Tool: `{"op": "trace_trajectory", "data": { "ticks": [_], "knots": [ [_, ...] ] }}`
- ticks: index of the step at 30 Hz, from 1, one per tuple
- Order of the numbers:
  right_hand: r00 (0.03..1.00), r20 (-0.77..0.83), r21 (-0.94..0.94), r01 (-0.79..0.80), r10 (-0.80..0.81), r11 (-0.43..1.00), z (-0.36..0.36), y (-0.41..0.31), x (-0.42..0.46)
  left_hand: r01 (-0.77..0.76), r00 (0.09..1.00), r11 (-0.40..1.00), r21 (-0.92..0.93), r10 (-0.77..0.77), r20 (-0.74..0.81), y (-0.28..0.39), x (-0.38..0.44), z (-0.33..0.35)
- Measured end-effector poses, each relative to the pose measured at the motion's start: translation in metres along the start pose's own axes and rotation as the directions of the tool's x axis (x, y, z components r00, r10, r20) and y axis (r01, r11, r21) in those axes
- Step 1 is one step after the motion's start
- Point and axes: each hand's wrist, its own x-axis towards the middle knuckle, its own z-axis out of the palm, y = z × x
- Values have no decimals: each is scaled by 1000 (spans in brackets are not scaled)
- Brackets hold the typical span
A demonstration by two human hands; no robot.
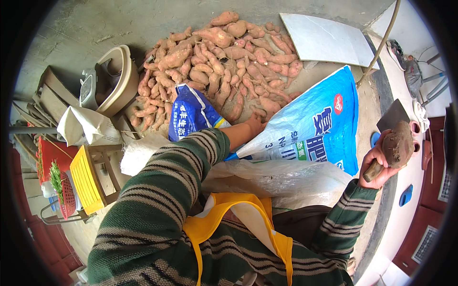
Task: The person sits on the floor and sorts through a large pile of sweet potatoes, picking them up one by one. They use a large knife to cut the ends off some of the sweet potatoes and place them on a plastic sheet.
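My left hand (254, 123) reaches down to the near edge of a large heap of sweet potatoes (214, 59) on the floor. Its fingers touch the roots there, partly hidden beside a blue and white woven sack (307, 125), so its grip is unclear. Off to the right, my right hand (375, 166) is raised, holding a large, soil-covered sweet potato (397, 144) together with the wooden handle (373, 171) of a broad-bladed knife. The dark blade (393, 114) shows beyond the root. A dark blue sack (193, 112) lies against the heap, left of my left hand.
A translucent plastic sack (279, 178) spreads before my lap. At left are a beige plastic tub (125, 84), a yellow slatted seat (86, 178) and a red basket (69, 195). A pale board (329, 41) lies beyond the heap at right. A blue slipper (406, 195) is far right.
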Motion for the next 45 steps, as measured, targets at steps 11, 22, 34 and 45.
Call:
{"op": "trace_trajectory", "data": {
  "ticks": [11,22,34,45],
  "knots": [
    [997,-63,-36,41,-44,998,-8,-1,-2,-284,950,927,-243,239,-200,-9,-21,-8],
    [997,-63,66,-38,43,997,2,8,4,-90,916,944,-318,-47,-399,-35,-53,-53],
    [993,-112,-2,34,-34,999,-1,1,0,31,574,995,-100,-99,-813,-113,-66,-128],
    [986,-167,-10,8,-10,1000,-1,4,1,515,516,848,-127,-424,-744,-129,-60,-131]
  ]
}}
